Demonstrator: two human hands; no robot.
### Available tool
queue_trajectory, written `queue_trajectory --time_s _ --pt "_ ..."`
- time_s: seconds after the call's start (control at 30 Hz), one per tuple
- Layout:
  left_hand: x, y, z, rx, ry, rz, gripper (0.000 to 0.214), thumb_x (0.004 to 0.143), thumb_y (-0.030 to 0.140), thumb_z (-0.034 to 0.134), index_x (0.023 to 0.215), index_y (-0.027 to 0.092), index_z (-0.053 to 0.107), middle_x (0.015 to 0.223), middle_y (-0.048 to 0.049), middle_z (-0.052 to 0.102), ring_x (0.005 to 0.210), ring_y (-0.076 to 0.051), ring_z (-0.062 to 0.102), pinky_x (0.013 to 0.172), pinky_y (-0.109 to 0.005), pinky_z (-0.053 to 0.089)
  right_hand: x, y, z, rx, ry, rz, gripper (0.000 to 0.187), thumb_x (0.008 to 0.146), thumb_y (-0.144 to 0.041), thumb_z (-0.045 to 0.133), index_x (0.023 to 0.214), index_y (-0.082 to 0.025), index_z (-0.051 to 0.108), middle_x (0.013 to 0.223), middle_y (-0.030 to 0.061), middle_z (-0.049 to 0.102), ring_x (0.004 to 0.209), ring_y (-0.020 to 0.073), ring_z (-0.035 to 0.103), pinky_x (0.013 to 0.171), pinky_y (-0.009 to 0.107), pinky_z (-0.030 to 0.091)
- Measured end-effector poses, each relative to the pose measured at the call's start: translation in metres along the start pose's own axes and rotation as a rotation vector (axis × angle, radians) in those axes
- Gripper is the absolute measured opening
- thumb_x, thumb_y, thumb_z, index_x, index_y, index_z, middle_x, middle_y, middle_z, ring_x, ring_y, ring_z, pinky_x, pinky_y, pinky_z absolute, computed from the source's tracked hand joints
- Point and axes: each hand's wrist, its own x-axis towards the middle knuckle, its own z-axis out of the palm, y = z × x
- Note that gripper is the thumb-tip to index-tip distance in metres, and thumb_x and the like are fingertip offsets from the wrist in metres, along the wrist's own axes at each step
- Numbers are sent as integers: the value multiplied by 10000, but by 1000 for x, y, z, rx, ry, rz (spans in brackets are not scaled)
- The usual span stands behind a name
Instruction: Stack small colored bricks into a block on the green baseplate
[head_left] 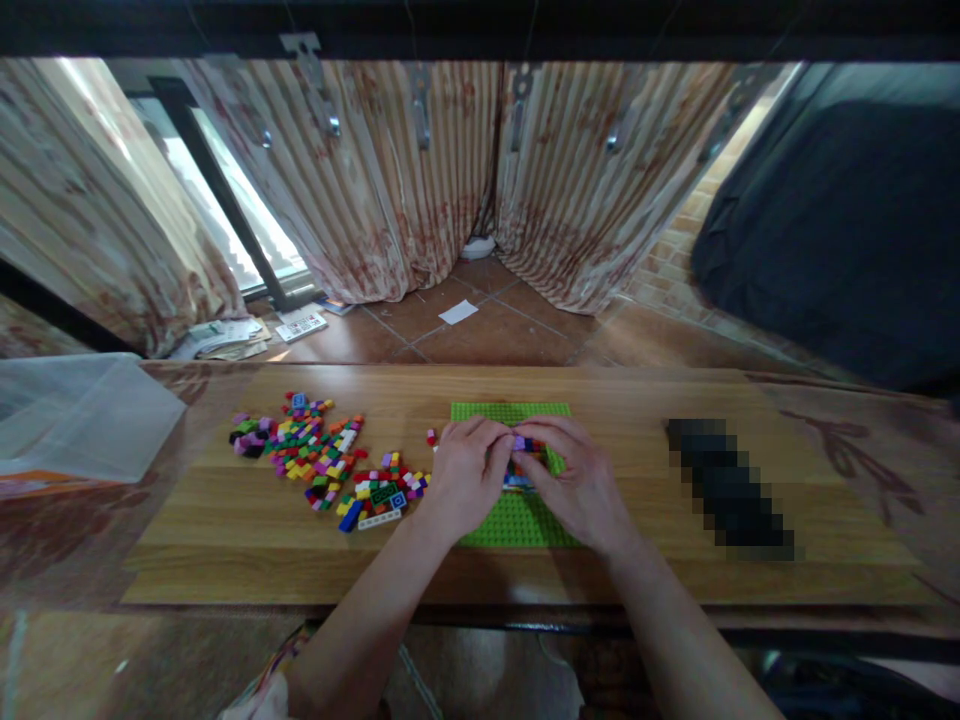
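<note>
A green studded baseplate (pixel 510 525) lies on the wooden board with a small build of toy bricks (pixel 529 444) on it, purple, orange and blue parts showing. Over the build's left side, my left hand (pixel 471 475) is closed, fingertips pressed together at the bricks; whatever they pinch is hidden. My right hand (pixel 581 485) curls around the right side, thumb and forefinger on either side of the purple and orange bricks. Both hands' fingertips meet near the top of the build, covering much of it.
Loose coloured bricks (pixel 315 445) spread over the board's left half. A translucent plastic container (pixel 82 415) stands at the far left. A pixelated dark object (pixel 731 490) lies on the right. Beyond the wooden board (pixel 637 580) are a tiled floor and curtains (pixel 420 190).
</note>
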Motion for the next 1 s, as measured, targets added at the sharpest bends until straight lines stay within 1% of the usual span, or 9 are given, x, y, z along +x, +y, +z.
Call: queue_trajectory --time_s 0.13,0.23,0.37,0.5,0.6,0.67,0.8,0.87,1.0 --pt "-1 -3 -2 13 48 -28 258 967 271 447 861 189 668 846 -39 675 849 -172 611 782 -321 455 -2 4 -1 -85 -32 -76 139 886 -277 604 975 -230 699 1053 80 679 993 221 617 922 419 507" --pt "-3 -6 -1 17 87 -8 216 939 264 504 854 199 691 860 -37 675 864 -171 609 804 -328 454 -4 9 -2 -156 -45 -110 141 864 -242 613 977 -223 696 1078 86 670 1012 235 604 929 446 499" --pt "-7 -9 3 58 77 50 167 901 251 563 851 225 720 879 -32 671 881 -173 607 838 -355 436 -4 12 -3 -194 -48 -111 177 837 -222 622 995 -244 698 1093 79 660 1030 252 597 938 476 491" --pt "-9 -10 8 90 73 74 158 891 243 567 874 227 723 911 -37 671 910 -183 605 854 -375 422 -3 10 -4 -158 -42 -78 195 845 -246 615 1019 -240 702 1126 92 647 1060 257 594 956 479 484" --pt "-8 -10 9 97 75 72 157 891 244 564 874 222 718 916 -41 673 912 -185 609 854 -379 419 -4 8 -5 -88 -10 -10 212 856 -273 606 1045 -246 699 1162 99 637 1092 256 593 981 484 471" --pt "-8 -10 8 96 79 68 153 889 248 567 868 222 717 916 -43 675 918 -188 611 858 -383 415 -4 8 -5 -32 44 79 205 863 -306 597 1028 -246 703 1162 99 639 1095 254 596 991 487 462" --pt "-7 -8 8 92 85 62 135 877 252 583 853 220 713 906 -42 677 919 -189 615 862 -387 407 -3 10 2 103 105 297 248 856 -380 585 1004 -220 703 1106 97 659 1000 239 626 876 442 516" --pt "-7 -7 7 90 83 61 133 876 253 584 851 220 711 902 -40 675 918 -188 616 864 -388 404 -2 10 6 139 100 351 279 825 -381 610 1025 -206 694 1071 94 671 946 229 632 826 417 525" --pt "-7 -6 7 79 78 54 118 868 258 597 854 220 708 901 -41 671 914 -189 614 872 -394 403 2 12 12 167 121 424 300 781 -368 636 1017 -193 696 1016 82 687 889 218 638 820 411 517"
